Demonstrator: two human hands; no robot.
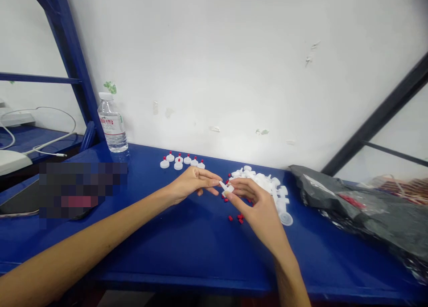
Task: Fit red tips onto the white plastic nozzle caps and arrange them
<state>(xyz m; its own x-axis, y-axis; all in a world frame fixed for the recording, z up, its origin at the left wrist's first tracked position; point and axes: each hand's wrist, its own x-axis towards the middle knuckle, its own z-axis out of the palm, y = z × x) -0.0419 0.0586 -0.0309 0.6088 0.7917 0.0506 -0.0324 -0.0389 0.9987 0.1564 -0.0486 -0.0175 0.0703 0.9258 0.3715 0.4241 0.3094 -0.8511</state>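
In front of me, my right hand (pixel 256 202) pinches a white nozzle cap (pixel 229 190) between thumb and fingers, its thin spout tilted up to the left. My left hand (pixel 194 182) is closed at the spout's tip, thumb and index finger meeting there; whether a small red tip cap is between them is too small to tell. Under and beside my right hand lie loose red tip caps (pixel 240 217). A heap of white nozzle caps (pixel 264 180) is partly hidden behind that hand. Several white nozzle caps with red tips (pixel 178 164) stand upright beyond my left hand.
A water bottle (pixel 113 124) stands at the back left of the blue table (pixel 174 249). Dark plastic bags (pixel 351 213) lie along the right side. On the left are a dark flat object (pixel 20 195), partly blurred out, and a white cable (pixel 50 144).
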